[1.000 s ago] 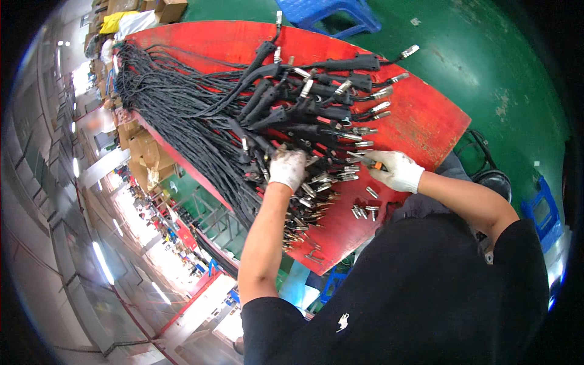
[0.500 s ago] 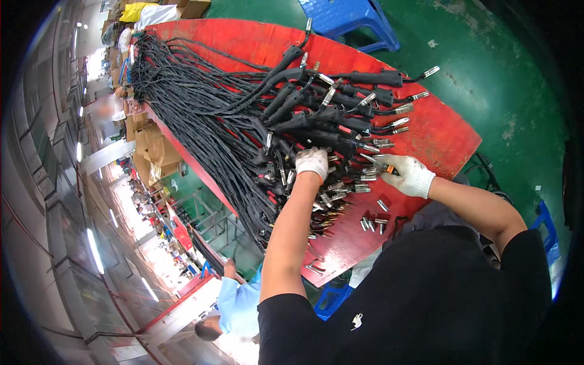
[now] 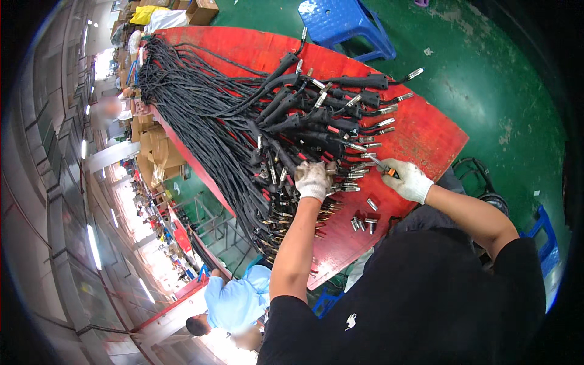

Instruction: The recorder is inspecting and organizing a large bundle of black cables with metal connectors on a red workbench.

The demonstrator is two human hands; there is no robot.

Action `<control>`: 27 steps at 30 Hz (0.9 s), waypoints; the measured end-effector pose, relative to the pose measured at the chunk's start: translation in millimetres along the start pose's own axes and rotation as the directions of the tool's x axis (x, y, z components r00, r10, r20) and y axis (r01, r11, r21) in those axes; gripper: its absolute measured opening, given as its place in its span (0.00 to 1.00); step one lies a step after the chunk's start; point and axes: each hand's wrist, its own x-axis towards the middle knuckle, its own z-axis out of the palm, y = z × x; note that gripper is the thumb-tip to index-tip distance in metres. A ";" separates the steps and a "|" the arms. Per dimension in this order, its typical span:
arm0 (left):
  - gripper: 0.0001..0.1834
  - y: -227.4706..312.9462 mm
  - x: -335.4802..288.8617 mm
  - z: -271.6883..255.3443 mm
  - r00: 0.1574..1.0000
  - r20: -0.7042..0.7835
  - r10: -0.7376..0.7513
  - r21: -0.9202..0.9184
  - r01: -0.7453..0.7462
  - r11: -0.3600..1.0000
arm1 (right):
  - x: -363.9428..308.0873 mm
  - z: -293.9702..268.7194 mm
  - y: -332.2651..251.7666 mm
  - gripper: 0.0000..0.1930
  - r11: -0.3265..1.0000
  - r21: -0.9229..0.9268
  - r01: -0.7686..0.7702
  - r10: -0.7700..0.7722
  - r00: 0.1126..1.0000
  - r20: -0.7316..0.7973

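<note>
Many black welding torches (image 3: 359, 81) with silver metal tips lie heaped on a red table (image 3: 429, 131). My left hand (image 3: 314, 181), in a soiled white glove, is closed among them at the near side of the heap. Its fingers wrap round a welding torch, mostly hidden by the glove. To the right, my gloved right hand (image 3: 409, 180) grips a slim tool (image 3: 391, 173) with an orange and black handle, likely a screwdriver. The tool's metal shaft points left toward the torch tips. Brass-coloured ends (image 3: 319, 220) of more torches show below my left hand.
Black cables (image 3: 194, 103) run from the torches to the table's far left end. Several loose metal sleeves (image 3: 364, 224) lie near my right forearm. Blue stools (image 3: 340, 24) stand beyond the table and at right. A person in light blue (image 3: 237, 301) is at lower left.
My left hand has turned and come nearer to me. The tool in my right hand has drawn slightly right, away from the torches. The person in blue has shifted; the whole view moved a little.
</note>
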 end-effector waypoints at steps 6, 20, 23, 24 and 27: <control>0.17 15.1 -29.1 -6.3 0.991 -0.030 0.127 0.063 -0.125 0.990 | 8.7 14.1 8.8 0.19 0.999 0.012 0.048 -0.047 0.999 -0.020; 0.15 -0.9 -25.8 -38.5 0.974 0.025 0.223 -0.374 -0.198 0.906 | 20.9 21.3 -10.6 0.21 1.000 0.002 0.015 -0.015 0.984 0.177; 0.15 -1.3 -26.6 -37.7 0.974 0.049 0.223 -0.389 -0.187 0.902 | 14.7 21.4 -19.9 0.22 0.998 0.052 -0.032 0.019 0.973 0.229; 0.15 -0.4 -27.3 -36.8 0.978 0.046 0.206 -0.405 -0.170 0.899 | 10.6 18.9 -25.7 0.23 0.995 0.073 -0.063 0.042 0.965 0.257; 0.16 -7.7 -30.2 -27.0 0.959 -0.100 0.265 -0.358 -0.283 0.890 | 7.7 22.2 -23.5 0.22 0.992 0.093 -0.084 0.052 0.952 0.302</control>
